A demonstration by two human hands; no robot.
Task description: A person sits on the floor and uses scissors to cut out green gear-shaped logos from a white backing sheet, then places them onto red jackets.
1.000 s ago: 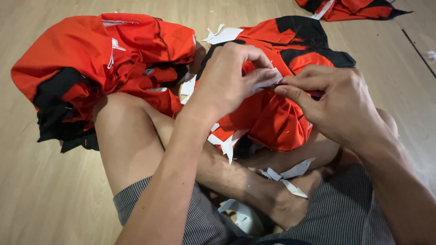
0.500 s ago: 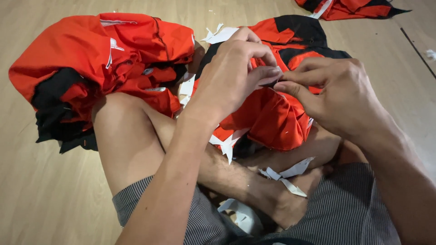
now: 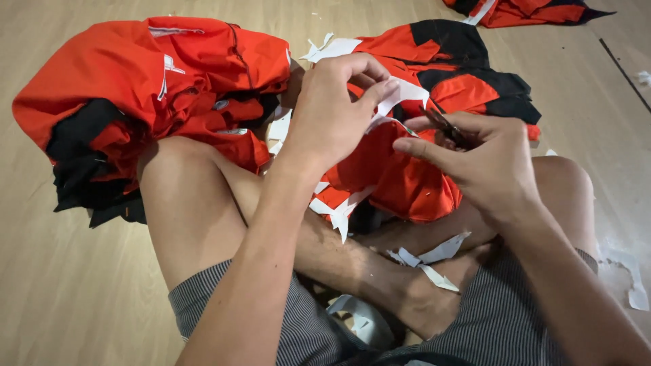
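Left hand (image 3: pixel 332 108) fingers pinching white strip (image 3: pixel 400 91); right hand (image 3: pixel 485 166) fingers gripping small scissors (image 3: pixel 444 129).

Wearer's body as I see it from the head cam: both forearms bare, no sleeves, no watch, no bands or rings visible on the left hand (image 3: pixel 332 108) or the right hand (image 3: pixel 485 166). No gloves. Nails short, plain. Legs bare from the knee down, some hair on the shins. Only garment I can see is a pair of shorts (image 3: pixel 285 325) at 6 o'clock: grey with fine dark pinstripes, thin woven fabric, hem ending above the knees. Same striped cloth shows on the other leg toward 4 o'clock. Feet are bare, no socks or shoes. Upper body out of frame, can't tell what's worn there.
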